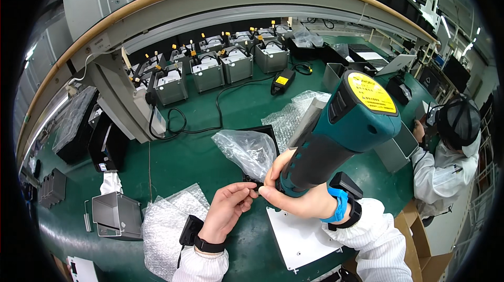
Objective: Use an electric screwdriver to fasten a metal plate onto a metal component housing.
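Observation:
My right hand (304,199) is wrapped round the black grip of a teal-and-black cordless screwdriver (336,130), whose round base with a yellow label faces up. Just beside it, my left hand (229,206) has thumb and fingers pinched together; what they hold, if anything, is too small to make out. The fingertips of both hands nearly meet at the edge of a black tray (269,132), partly covered by a clear plastic bag (245,151). Below my right hand lies a white metal plate (299,242) with small holes. The screwdriver's tip is hidden.
Bubble wrap (170,232) lies left of my left arm, near an open grey metal case (116,214). Several grey units (207,72) with yellow connectors stand at the back. A black power adapter (282,81) trails a cable. At the right, a co-worker (446,156) sits beside another grey case (397,148).

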`<control>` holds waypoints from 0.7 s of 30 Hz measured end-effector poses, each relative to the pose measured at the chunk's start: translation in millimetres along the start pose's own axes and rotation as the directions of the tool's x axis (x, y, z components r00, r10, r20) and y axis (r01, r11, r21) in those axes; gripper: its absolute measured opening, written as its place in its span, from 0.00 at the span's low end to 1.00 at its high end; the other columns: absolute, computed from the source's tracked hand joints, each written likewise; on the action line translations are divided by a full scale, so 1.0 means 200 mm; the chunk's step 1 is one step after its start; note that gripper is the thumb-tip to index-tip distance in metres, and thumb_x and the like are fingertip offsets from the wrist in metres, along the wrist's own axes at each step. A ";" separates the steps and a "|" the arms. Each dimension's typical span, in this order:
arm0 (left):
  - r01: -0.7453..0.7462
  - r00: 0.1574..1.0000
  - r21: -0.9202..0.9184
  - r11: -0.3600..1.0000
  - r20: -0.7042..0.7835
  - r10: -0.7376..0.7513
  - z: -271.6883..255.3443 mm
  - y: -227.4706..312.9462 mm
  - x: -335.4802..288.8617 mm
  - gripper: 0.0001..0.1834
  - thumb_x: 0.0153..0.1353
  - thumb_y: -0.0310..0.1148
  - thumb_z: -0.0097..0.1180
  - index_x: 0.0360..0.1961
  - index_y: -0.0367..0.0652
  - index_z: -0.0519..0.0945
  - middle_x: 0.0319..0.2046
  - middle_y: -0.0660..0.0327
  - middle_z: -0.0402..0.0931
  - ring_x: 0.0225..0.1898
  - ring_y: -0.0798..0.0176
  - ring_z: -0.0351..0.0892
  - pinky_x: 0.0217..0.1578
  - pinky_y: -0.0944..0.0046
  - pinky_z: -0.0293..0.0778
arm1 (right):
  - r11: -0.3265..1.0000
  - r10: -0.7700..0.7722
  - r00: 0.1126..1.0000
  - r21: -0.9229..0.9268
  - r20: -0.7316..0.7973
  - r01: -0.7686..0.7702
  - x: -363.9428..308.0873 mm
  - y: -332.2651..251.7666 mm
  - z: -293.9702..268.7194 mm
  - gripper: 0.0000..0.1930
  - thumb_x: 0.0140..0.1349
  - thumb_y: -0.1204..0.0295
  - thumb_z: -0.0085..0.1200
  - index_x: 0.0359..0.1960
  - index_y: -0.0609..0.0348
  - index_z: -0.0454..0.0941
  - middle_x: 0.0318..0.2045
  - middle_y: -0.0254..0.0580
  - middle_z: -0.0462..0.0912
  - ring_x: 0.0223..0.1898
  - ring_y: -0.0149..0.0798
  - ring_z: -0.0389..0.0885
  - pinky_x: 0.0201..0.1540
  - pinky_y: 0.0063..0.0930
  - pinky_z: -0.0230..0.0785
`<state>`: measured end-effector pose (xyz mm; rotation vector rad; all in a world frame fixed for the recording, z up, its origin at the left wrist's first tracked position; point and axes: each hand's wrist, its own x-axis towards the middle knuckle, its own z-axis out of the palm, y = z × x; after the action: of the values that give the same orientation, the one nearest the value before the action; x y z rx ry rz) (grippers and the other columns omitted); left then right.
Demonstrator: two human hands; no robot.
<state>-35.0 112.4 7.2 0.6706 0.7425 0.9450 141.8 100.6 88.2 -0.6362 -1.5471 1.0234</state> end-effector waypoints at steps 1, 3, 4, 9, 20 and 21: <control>0.004 1.000 -0.019 1.000 0.003 -0.004 -0.01 0.00 0.00 0.12 0.61 0.24 0.47 0.44 0.29 0.74 0.28 0.61 0.76 0.27 0.74 0.69 0.27 0.75 0.66 | 0.999 -0.016 1.000 -0.031 0.006 0.016 0.00 -0.01 0.00 0.12 0.48 0.82 0.59 0.30 0.59 0.67 0.23 0.33 0.76 0.25 0.22 0.73 0.29 0.16 0.64; 0.009 1.000 -0.033 0.999 0.013 -0.009 -0.03 0.00 0.00 0.12 0.60 0.24 0.48 0.44 0.29 0.75 0.27 0.62 0.76 0.26 0.74 0.69 0.27 0.75 0.66 | 0.998 -0.033 0.999 -0.061 0.013 0.033 0.00 -0.02 0.01 0.12 0.49 0.81 0.59 0.29 0.59 0.67 0.22 0.33 0.76 0.25 0.22 0.73 0.29 0.16 0.65; 0.018 1.000 -0.048 0.999 0.023 -0.017 -0.03 0.00 0.00 0.12 0.60 0.23 0.48 0.44 0.30 0.75 0.27 0.62 0.76 0.26 0.74 0.69 0.27 0.75 0.66 | 0.996 -0.043 0.999 -0.071 0.020 0.044 -0.01 -0.02 0.02 0.11 0.49 0.81 0.59 0.29 0.59 0.68 0.22 0.32 0.75 0.25 0.22 0.73 0.29 0.16 0.65; 0.012 0.999 0.024 1.000 0.044 -0.013 -0.01 -0.01 0.00 0.12 0.60 0.25 0.50 0.44 0.30 0.76 0.27 0.63 0.76 0.26 0.75 0.69 0.27 0.76 0.66 | 0.999 -0.010 1.000 -0.043 -0.024 0.009 -0.03 -0.02 0.06 0.11 0.49 0.80 0.59 0.28 0.59 0.68 0.22 0.31 0.75 0.24 0.22 0.73 0.29 0.16 0.65; -0.296 0.931 0.635 0.714 0.023 0.365 0.03 -0.11 0.03 0.05 0.51 0.25 0.60 0.31 0.36 0.82 0.23 0.65 0.76 0.20 0.75 0.67 0.23 0.75 0.63 | 0.979 -0.160 0.987 -0.133 -0.020 0.156 0.03 -0.07 -0.01 0.15 0.49 0.87 0.54 0.33 0.60 0.62 0.22 0.38 0.74 0.25 0.26 0.74 0.29 0.20 0.68; -0.304 0.915 0.723 0.620 0.042 0.401 0.05 -0.10 0.01 0.06 0.49 0.25 0.62 0.29 0.36 0.82 0.22 0.64 0.74 0.19 0.74 0.67 0.22 0.74 0.62 | 0.978 -0.166 0.986 -0.132 -0.036 0.159 0.03 -0.07 -0.02 0.15 0.49 0.87 0.54 0.34 0.60 0.62 0.22 0.39 0.74 0.25 0.27 0.74 0.30 0.21 0.69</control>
<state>-16.2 103.6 -2.9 1.5184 1.1399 1.0534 145.5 100.1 104.3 -0.6069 -1.6048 0.7858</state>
